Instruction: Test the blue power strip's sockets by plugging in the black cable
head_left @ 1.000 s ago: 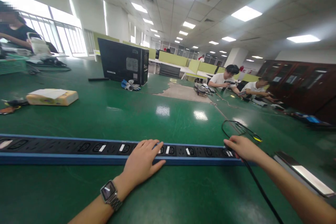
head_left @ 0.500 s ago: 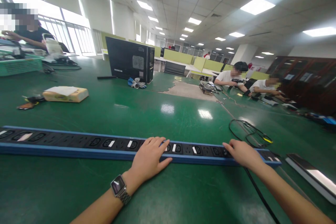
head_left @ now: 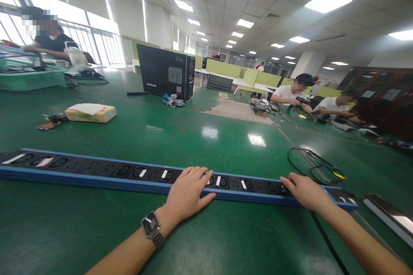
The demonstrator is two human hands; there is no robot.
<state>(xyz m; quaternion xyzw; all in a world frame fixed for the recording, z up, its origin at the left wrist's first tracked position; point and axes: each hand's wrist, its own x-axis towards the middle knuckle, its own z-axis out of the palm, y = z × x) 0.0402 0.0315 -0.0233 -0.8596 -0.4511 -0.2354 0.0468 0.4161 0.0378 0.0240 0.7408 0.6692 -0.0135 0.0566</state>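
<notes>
A long blue-edged power strip (head_left: 97,166) with black sockets and white stickers lies across the green table. Over its middle rests my left hand (head_left: 189,191), palm down, with fingers stretched out and the thumb apart; a watch (head_left: 151,224) is on that wrist. Near the strip's right end, my right hand (head_left: 305,191) is closed over the strip, its thumb side by a small dark part on the socket face. The ends of the right fingers are hidden behind the hand. A black cable (head_left: 327,240) runs from under the strip toward the near edge.
Beyond the strip lie a coiled cable (head_left: 309,163), a tissue pack (head_left: 92,113), gloves (head_left: 173,100) and a black computer case (head_left: 164,71). A flat dark-topped device (head_left: 392,219) lies at right. A green basket (head_left: 35,79) stands far left. Other people sit at the far sides.
The view has turned slightly left, so the scene sits further right and more of the strip's left end shows. Both hands keep about the same places on the strip.
</notes>
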